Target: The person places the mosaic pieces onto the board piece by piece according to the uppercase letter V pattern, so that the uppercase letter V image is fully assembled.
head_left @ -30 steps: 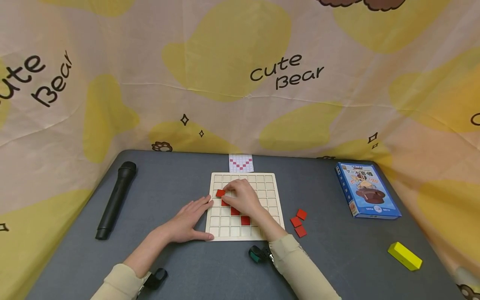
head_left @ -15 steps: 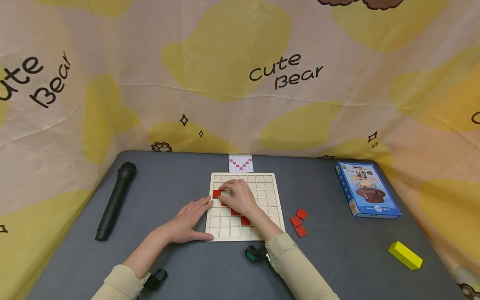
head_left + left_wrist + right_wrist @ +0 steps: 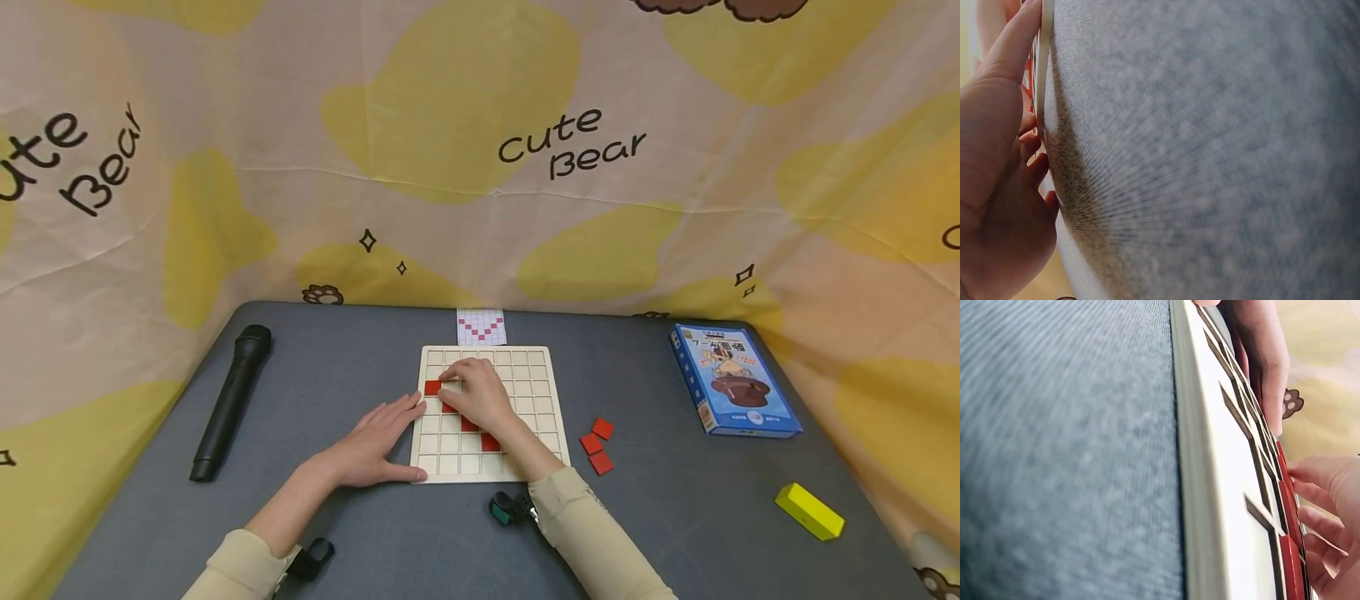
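Note:
A pale wooden grid board [image 3: 498, 472] lies on the dark grey table, with a diagonal row of red square tiles in its cells. The upper-left red tile [image 3: 432, 387] sits flat in its cell. Right at that tile's right edge are the thumb and index fingertips of my right hand [image 3: 480, 397], apart from each other. The right hand hides part of another red tile [image 3: 448, 408]. With fingers and thumb spread, my left hand [image 3: 375, 446] rests along the board's left edge. In the right wrist view, red tiles [image 3: 1292, 562] line the grid beside my right fingers [image 3: 1322, 525].
Several loose red tiles [image 3: 592, 443] lie right of the board. A pattern card [image 3: 482, 327] with a pink V of squares is behind it. A black microphone [image 3: 232, 400] lies at left. A blue box [image 3: 738, 383] and a yellow block [image 3: 810, 512] are at right.
The upper-left red tile went from tilted between my right fingertips to flat in its cell, slightly to the left. My right hand shifted left with it. The left hand stayed put.

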The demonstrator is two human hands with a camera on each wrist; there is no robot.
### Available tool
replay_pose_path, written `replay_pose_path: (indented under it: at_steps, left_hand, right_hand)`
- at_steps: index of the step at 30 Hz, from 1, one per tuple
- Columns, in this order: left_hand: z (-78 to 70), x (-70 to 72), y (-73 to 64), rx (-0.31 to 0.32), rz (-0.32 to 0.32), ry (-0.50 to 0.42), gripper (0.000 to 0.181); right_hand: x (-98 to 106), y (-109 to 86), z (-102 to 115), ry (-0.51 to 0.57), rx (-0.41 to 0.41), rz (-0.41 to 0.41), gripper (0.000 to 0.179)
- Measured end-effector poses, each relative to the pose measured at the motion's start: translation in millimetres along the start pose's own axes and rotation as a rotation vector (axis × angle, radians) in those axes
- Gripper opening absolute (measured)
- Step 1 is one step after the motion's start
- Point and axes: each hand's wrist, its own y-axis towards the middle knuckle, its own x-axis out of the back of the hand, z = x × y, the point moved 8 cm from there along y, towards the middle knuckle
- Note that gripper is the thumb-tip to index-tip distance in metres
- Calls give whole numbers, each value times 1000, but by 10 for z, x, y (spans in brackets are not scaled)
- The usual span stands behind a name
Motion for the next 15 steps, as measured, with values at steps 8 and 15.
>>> replay_pose_path:
  at_steps: [8,15]
  left_hand:
    - [0,13,5,4,4,-12,100]
    - [-8,9,-4,0,-2,-12,101]
  right_hand:
    - [77,-8,-61,106,-30,-30,18]
    - [359,-209,-316,255,-124,-101,11]
